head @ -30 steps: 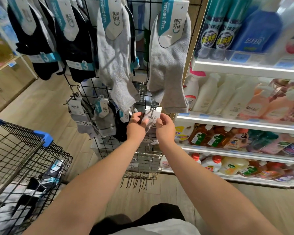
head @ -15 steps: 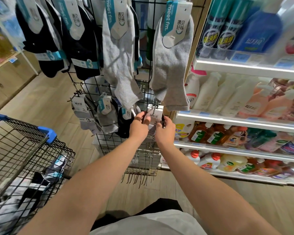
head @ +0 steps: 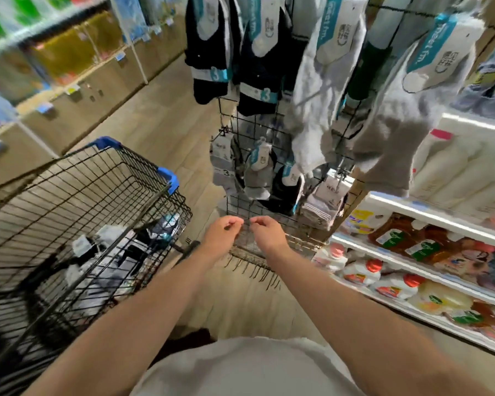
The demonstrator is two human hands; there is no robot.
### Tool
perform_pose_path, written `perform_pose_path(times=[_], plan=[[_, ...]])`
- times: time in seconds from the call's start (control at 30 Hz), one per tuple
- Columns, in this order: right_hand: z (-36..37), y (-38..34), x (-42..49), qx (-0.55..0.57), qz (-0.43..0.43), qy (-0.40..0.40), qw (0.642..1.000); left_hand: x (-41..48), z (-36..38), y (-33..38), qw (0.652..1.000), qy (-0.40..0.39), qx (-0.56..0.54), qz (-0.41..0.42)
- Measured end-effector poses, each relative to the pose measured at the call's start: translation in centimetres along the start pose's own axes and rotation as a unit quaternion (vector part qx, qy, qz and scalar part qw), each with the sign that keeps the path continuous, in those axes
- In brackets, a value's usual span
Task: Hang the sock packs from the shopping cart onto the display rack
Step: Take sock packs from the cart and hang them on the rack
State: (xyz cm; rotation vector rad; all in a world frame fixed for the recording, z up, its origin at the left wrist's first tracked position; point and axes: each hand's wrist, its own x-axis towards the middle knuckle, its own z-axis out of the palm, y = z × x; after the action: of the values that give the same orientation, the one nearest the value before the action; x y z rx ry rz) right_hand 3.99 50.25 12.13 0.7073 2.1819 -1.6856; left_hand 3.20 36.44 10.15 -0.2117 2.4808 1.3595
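Hands level and close together before the lower edge of the wire display rack [head: 249, 124]: left hand [head: 222, 232] and right hand [head: 266, 232] both loosely curled, thumb near fingertips, nothing visible in either, neither touching a pack. Grey-and-white striped sock pack [head: 323, 201] hangs from a hook at the rack's lower right, above and right of the hands, beside other packs in that row. Shopping cart [head: 168, 178] stands left of the rack with more sock packs [head: 166, 224] lying in its bottom; frame motion-blurred.
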Motion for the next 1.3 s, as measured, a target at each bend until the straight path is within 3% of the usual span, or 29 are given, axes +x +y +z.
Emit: perform_pose_path(times=[0.23,0.33,0.53,0.73,0.97,1.17,1.3], plan=[[18.3,-4.0,0.7,-0.099,-0.066,-0.139,0.983,-2.0,-14.6,-8.3,0.987,0.111,-0.086,-0.074],[26.0,-6.9,-0.4,-0.101,-0.082,-0.158,0.979,-1.5,-21.1,-13.1,0.975,0.172,-0.093,-0.102],[39.8,-9.1,0.6,-0.092,0.005,-0.239,0.967,-0.3,-30.6,-23.6,0.947,0.194,-0.123,-0.223],[50.5,-5.7,3.5,-0.147,0.082,-0.237,0.957,0.3,-32.1,-34.4,0.917,0.158,-0.175,-0.322],[58.1,0.6,7.1,-0.196,0.145,-0.221,0.944,1.6,-30.4,-46.2,0.888,0.151,-0.205,-0.384],[60.9,6.0,9.5,-0.291,0.142,-0.218,0.921,3.9,-29.4,-48.7,0.897,0.115,-0.184,-0.386],[62.0,8.6,10.7,-0.315,0.158,-0.258,0.899,5.8,-28.0,-50.2,0.890,0.074,-0.235,-0.384]])
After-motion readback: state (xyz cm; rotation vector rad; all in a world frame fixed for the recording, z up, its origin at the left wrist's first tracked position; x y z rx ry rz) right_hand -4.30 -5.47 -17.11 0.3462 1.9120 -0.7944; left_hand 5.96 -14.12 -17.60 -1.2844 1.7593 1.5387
